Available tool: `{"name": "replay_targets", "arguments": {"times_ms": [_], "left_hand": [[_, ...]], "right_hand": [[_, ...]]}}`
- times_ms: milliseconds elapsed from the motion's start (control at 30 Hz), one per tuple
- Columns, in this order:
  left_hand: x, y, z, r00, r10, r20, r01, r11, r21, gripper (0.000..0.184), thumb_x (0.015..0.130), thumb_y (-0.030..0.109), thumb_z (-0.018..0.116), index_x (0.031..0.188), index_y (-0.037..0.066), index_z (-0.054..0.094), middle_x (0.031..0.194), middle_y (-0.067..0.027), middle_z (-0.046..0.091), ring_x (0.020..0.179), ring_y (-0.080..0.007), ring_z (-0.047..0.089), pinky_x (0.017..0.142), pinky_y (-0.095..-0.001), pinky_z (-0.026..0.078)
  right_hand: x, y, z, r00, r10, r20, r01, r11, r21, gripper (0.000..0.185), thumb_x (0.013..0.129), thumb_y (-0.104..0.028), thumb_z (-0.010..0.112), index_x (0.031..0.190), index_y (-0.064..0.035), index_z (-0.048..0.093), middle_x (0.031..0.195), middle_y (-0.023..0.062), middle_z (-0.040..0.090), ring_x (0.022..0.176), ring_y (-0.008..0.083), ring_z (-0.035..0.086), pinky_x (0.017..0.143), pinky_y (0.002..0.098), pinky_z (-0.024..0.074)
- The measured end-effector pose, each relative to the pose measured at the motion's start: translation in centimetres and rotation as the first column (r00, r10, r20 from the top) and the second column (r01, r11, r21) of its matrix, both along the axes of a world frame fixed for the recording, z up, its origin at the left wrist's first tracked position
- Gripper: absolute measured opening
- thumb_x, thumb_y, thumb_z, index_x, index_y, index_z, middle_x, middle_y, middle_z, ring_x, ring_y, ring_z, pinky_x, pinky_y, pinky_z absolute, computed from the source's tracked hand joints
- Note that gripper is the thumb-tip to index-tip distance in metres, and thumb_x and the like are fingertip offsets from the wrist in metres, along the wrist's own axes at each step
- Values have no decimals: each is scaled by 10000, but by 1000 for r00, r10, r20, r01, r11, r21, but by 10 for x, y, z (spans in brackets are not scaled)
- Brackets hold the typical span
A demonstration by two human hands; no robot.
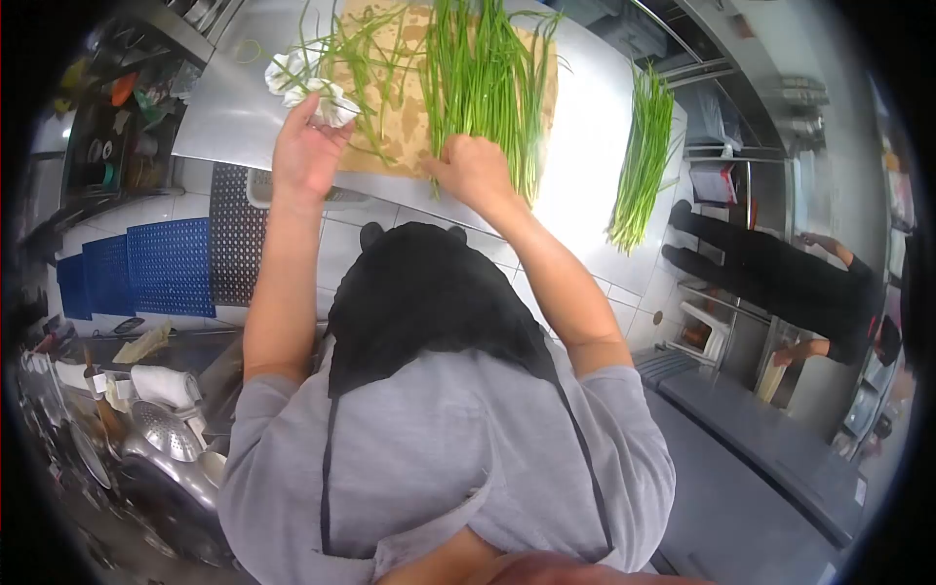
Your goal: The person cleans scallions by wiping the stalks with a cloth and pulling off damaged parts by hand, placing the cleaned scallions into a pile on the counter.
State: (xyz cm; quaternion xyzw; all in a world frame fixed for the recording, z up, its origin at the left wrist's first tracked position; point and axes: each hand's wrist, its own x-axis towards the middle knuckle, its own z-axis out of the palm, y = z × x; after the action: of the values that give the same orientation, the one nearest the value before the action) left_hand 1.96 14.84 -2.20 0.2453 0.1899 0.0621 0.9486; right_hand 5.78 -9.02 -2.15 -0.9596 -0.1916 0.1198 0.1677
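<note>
On the steel table (224,117) lies a damp brown sheet (390,112) that looks like cardboard or paper. A thick bunch of long green chives (487,73) is spread across its right half. My right hand (473,174) is curled at the near ends of these chives, pinching some of them between thumb and fingers. In my left hand (310,151) is a crumpled white paper towel (331,102), gripped at the sheet's left edge. Loose chive strands (366,63) are scattered beside and over the towel. Another chive bunch (642,161) rests on the table farther right.
To the right stands another person (770,263) in dark clothes. A grey counter (751,439) runs along the lower right. Blue perforated mats (171,263) lie on the left. At lower left, a perforated ladle (166,429) sits among pans. A pale basket (258,187) shows below the table.
</note>
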Motion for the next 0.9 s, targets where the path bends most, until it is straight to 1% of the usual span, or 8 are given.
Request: {"name": "replay_targets", "arguments": {"times_ms": [100,200,300,333,533,633,833,900], "left_hand": [[-1,-2,4,1000,0,9,0,1000,-17,265,931,172,605,1168,66,550,1132,-71,634,1063,-223,601,897,-406,504],[0,0,6,1000,-11,-2,11,1000,4,266,934,178,598,1169,64,546,1136,-75,629,1053,-224,598,916,-414,487],[0,2,7,1000,-13,-2,13,1000,18,316,961,193,543,1230,29,519,1178,-117,621,1091,-249,588,950,-419,480],[0,1,8,1000,-13,0,13,1000,17,342,975,199,517,1261,13,506,1198,-137,618,1113,-261,584,963,-420,479],[4,-2,2,996,-85,-26,87,993,83,335,957,188,528,1238,7,517,1159,-113,635,1046,-238,611,901,-384,504],[1,-17,6,989,-126,-79,137,980,144,284,932,161,549,1179,21,545,1093,-80,637,975,-199,616,805,-351,506],[-1,-40,-1,971,-230,-68,234,969,74,339,907,203,622,1171,5,546,1077,-94,654,945,-212,645,814,-374,534],[5,-48,4,953,-274,-131,298,929,222,341,880,180,668,1153,6,562,1049,-91,661,901,-204,653,778,-355,549]], "right_hand": [[3,4,-1,998,-57,-39,57,998,-8,289,762,-294,704,743,-7,689,758,229,675,760,392,670,707,463,542],[5,-1,30,948,-223,-228,272,938,213,292,754,-287,735,758,2,695,719,207,674,715,350,672,696,419,542],[11,-13,28,913,-263,-310,373,848,377,204,769,-195,774,712,-28,673,624,38,628,581,137,604,537,312,493],[15,-13,29,826,-239,-510,490,752,441,135,798,-124,756,835,-22,676,661,5,604,558,85,548,493,240,456],[24,-24,22,601,-209,-771,723,553,414,182,852,-107,699,1000,-37,621,698,7,599,532,90,526,457,226,417],[27,-27,25,581,-195,-790,745,518,420,164,864,-105,675,1008,-54,614,705,0,595,555,89,529,474,225,415],[17,-30,43,592,-176,-786,774,397,494,116,817,-89,686,924,-51,663,710,11,629,589,83,555,507,241,453],[15,-31,44,632,-172,-755,743,410,529,122,810,-85,688,921,-41,662,712,18,635,585,82,555,501,237,452]]}}
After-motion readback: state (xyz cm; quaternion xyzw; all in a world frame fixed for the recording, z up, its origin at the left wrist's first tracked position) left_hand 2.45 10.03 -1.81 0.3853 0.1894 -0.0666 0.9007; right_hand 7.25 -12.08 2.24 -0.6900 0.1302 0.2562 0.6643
